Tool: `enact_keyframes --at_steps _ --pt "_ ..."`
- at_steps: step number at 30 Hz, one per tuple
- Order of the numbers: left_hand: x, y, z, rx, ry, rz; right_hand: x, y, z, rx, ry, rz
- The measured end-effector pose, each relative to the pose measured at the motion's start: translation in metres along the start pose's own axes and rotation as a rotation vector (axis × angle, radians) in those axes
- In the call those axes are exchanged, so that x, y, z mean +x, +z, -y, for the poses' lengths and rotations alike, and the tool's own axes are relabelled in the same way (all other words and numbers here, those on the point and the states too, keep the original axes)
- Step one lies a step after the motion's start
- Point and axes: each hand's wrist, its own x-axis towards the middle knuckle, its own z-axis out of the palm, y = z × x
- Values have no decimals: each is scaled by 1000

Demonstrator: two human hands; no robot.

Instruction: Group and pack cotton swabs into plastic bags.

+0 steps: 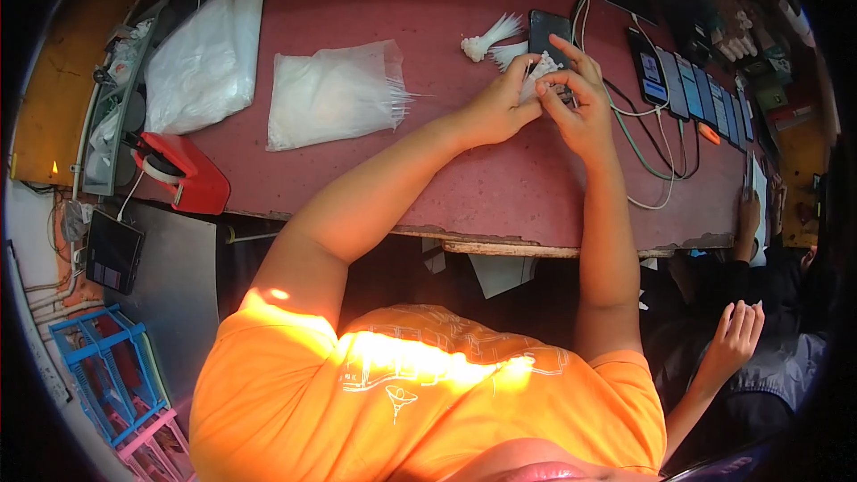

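My left hand (501,106) grips a small bundle of white cable ties (546,65), its heads pointing up between the fingers. From the other side, my right hand (581,104) pinches at the same bundle with thumb and a fingertip, another finger raised. The fingers hide much of the bundle. Just beyond the hands lie a bunched group of cable ties (483,43) and a second, partly covered group (507,53). A black smartphone (543,28) rests behind my fingers. To the left, a clear plastic bag (328,97) holds more cable ties, their tips poking out its right end.
A stack of plastic bags (204,63) and a red tape dispenser (191,177) occupy the left of the red table (355,181). Several phones (693,87) stand in a row at right, with charging cables (659,177) looping nearby. Another person's hand (733,335) is at lower right.
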Motion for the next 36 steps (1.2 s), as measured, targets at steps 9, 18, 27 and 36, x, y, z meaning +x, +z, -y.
enact_keyframes --at_steps 9,18,27,36 --pt "1 1 6 81 13 -29 -3 4 -1 148 78 29" --pt "6 6 21 -17 116 -77 -1 8 4 71 41 -16" --pt "0 -5 -14 -568 -515 170 -2 11 7 362 171 -160" --pt "-4 -6 -12 -943 -681 419 -5 18 -4 542 187 86"
